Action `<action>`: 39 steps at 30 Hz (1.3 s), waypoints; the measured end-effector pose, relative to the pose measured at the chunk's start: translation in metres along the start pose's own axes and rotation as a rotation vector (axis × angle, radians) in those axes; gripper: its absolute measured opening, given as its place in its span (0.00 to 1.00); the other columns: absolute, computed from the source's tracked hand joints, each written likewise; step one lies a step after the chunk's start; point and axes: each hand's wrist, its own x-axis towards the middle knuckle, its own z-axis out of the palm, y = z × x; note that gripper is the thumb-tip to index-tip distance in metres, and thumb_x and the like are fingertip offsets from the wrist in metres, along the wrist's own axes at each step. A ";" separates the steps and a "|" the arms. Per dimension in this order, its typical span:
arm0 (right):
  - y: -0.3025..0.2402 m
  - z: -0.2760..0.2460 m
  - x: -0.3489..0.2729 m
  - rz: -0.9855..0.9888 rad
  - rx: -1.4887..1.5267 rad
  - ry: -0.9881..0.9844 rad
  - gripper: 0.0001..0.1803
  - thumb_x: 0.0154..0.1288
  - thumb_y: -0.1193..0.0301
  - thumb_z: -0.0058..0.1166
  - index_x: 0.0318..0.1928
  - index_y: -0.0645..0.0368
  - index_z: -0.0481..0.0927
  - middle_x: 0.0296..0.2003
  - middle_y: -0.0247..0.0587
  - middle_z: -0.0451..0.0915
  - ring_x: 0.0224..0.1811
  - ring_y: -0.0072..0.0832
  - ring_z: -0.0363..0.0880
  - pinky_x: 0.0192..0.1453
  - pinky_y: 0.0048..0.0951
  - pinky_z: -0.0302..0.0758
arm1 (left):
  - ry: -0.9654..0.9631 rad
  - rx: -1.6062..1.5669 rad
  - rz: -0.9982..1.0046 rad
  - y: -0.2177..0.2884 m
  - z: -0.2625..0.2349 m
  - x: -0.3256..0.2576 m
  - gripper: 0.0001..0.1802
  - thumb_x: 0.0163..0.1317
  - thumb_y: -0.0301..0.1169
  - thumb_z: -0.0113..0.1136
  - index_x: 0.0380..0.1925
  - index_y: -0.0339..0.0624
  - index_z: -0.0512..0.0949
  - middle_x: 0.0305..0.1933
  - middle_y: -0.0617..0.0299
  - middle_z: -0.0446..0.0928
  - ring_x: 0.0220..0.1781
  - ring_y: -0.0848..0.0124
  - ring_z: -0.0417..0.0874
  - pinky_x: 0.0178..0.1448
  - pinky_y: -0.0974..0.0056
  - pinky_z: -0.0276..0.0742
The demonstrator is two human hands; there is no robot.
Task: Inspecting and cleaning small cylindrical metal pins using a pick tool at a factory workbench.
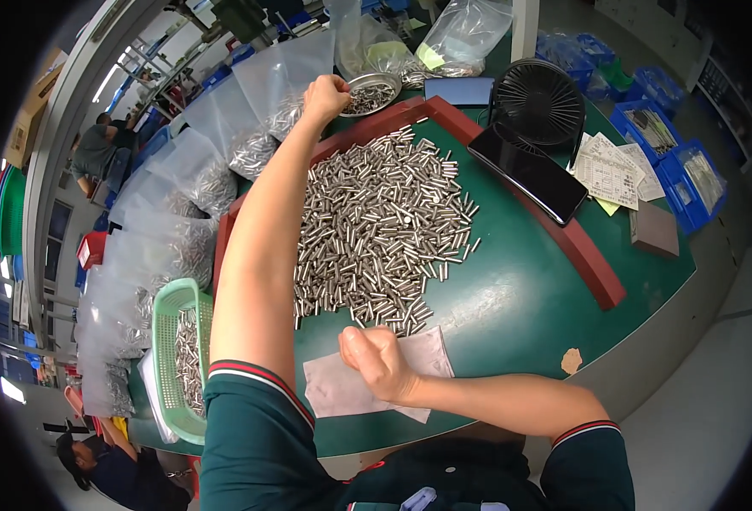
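My left hand (325, 98) reaches far forward to the left edge of a round metal dish (379, 79) with small metal pieces in it. Its fingers are bent closed, and whatever they may hold is hidden. Closer to me, my right hand (374, 362) is curled into a fist above a pale cloth (329, 387); its contents cannot be seen. A broad heap of short metal pins (384, 226) lies on the green tabletop (512, 315), between my two hands. My left forearm covers the heap's left side.
Dark red bars (576, 255) frame the heap. A phone (529, 170) leans on one, beside a black fan (537, 102). Clear bags (214, 183) of metal pieces and a green basket (165, 349) of pins line the left. Papers (610, 175) lie right. Two people sit beyond.
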 end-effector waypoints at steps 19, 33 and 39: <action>-0.008 0.002 -0.003 -0.240 -0.156 -0.266 0.17 0.50 0.75 0.44 0.09 0.63 0.58 0.08 0.39 0.56 0.09 0.25 0.54 0.13 0.28 0.52 | -0.014 -0.346 0.167 0.041 -0.118 -0.211 0.10 0.50 0.31 0.57 0.29 0.35 0.76 0.24 0.58 0.78 0.27 0.74 0.77 0.34 0.69 0.71; -0.006 0.000 -0.001 -0.101 -0.243 -0.206 0.17 0.56 0.76 0.43 0.13 0.64 0.57 0.10 0.37 0.55 0.11 0.23 0.53 0.16 0.27 0.50 | 0.075 -0.180 -0.083 0.005 -0.094 -0.357 0.05 0.44 0.20 0.58 0.24 0.36 0.76 0.23 0.60 0.71 0.25 0.68 0.71 0.30 0.66 0.67; -0.005 0.002 0.000 -0.072 -0.237 -0.206 0.17 0.56 0.76 0.42 0.13 0.64 0.56 0.10 0.35 0.55 0.11 0.22 0.51 0.16 0.26 0.49 | 0.088 0.010 0.169 -0.004 -0.088 -0.355 0.10 0.41 0.20 0.58 0.27 0.42 0.77 0.27 0.62 0.68 0.31 0.65 0.68 0.36 0.63 0.63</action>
